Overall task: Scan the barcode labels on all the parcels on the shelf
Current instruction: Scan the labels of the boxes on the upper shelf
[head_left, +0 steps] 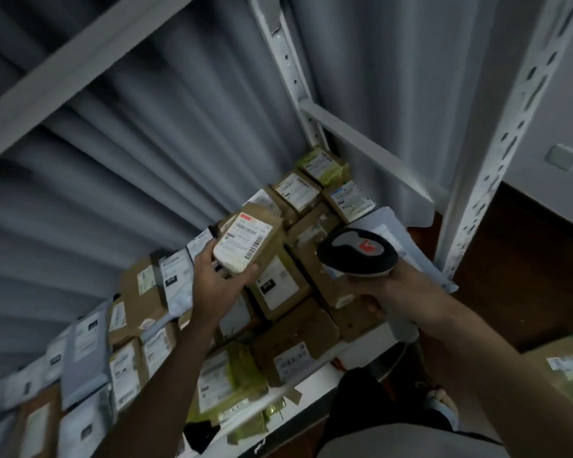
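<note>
Behind the shelf, beyond where you grip, a grey pleated curtain (153,153) hangs in folds. To the right of your grip, a pale wall (569,94) carries a small square switch plate (563,157); dark reddish-brown floor (526,259) lies below it.

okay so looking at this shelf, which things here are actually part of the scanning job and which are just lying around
Part of the job:
- small brown cardboard parcel with white barcode label, gripped in the left hand
- black-and-grey handheld barcode scanner, gripped in the right hand
- brown boxes and grey mailer bags on the white shelf

Just lying about:
- grey curtain
- white wall socket
</note>
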